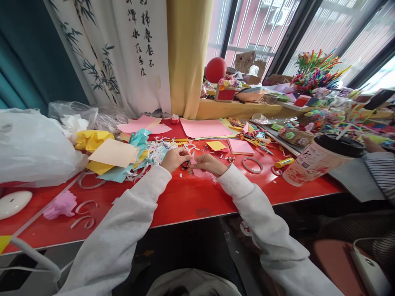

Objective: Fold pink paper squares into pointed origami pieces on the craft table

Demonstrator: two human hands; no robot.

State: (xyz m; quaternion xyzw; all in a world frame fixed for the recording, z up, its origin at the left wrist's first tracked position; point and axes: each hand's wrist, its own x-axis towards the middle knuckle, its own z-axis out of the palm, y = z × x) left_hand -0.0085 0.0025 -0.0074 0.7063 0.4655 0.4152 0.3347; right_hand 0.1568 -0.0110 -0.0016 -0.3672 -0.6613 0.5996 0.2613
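Note:
Over the red table [182, 201], my left hand [175, 159] and my right hand [210, 164] are close together, both with closed, pinching fingers. A small piece of pink paper [193, 161] is between their fingertips, held by both. Just below it, another bit of pink paper [200, 173] lies on the table, near the right hand. Something small and dark, perhaps a scissor handle, shows beside the left fingertips; it is partly hidden. Left of my left hand lies a heap of white paper shreds [157, 151]. Behind the right hand are a yellow paper square [216, 145] and a pink paper stack [241, 146].
A lidded drink cup [321, 160] leans at the right, near a roll of tape [252, 165] and a yellow glue stick [284, 163]. Scissors and scraps crowd the back. A white plastic bag [37, 148] fills the left. Another person's striped sleeve [381, 172] shows far right.

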